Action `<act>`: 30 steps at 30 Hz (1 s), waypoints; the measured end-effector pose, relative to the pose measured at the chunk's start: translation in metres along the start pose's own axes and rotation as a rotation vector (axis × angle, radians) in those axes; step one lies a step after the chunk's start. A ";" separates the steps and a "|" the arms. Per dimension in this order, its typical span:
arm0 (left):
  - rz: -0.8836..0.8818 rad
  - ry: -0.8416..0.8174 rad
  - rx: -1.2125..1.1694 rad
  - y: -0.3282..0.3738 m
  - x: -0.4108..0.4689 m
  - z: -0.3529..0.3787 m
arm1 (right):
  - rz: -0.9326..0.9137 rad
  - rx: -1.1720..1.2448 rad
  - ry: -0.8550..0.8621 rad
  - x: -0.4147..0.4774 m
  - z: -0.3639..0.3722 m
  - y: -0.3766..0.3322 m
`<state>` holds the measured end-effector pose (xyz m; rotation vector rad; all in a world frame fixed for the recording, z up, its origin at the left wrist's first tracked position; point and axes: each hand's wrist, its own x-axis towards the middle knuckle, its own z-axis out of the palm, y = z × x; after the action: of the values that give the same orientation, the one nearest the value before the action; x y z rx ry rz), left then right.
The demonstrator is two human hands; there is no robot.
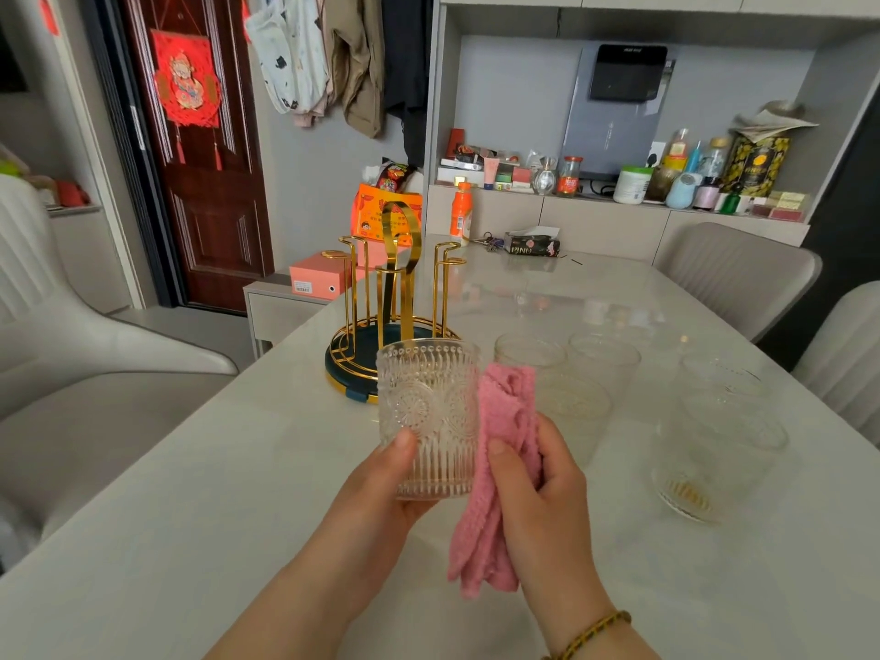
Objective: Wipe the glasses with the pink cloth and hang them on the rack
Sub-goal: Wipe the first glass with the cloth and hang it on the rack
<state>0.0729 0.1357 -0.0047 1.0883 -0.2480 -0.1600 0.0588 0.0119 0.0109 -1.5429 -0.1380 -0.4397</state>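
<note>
So we've got the embossed glass [428, 416] up off the table [190, 516], upright, mouth on top, long axis straight up and down. Our left hand [376, 497] grips it low down, thumb curled across the front. Fingers are behind, so we can't see them. The pink cloth [500, 469] sits against the glass's right side, pinched under the thumb of our right hand [543, 497], with its tail hanging down below the fist.

The bit that matters next: the rack [390, 297] stands just behind the glass and a touch to the left, so the left hand is the nearer one. Its gold pegs point up, and the glass is mouth-up too. Our guess is it needs flipping over before it can drop onto a peg.

None of the glasses is on the rack yet, so we reckon we're early in the job. The glass in hand looks empty. The other glasses [602, 359] stand grouped on the table to the right, and they look empty as well, though the clear walls blur together and an exact count is hard.
</note>
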 end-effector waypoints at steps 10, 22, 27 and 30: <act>-0.006 0.109 0.079 -0.004 0.002 -0.001 | -0.475 -0.338 -0.076 -0.008 0.011 0.002; -0.041 0.046 -0.182 -0.004 0.004 0.000 | -0.035 -0.048 -0.053 -0.002 0.004 0.003; -0.045 0.057 -0.115 -0.001 0.005 -0.005 | -0.454 -0.387 -0.124 -0.009 0.011 -0.002; -0.043 0.021 -0.080 -0.001 0.001 0.000 | -0.438 -0.302 -0.045 -0.005 0.006 -0.010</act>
<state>0.0737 0.1349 -0.0053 1.0158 -0.1974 -0.1953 0.0516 0.0187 0.0188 -1.8231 -0.4673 -0.7991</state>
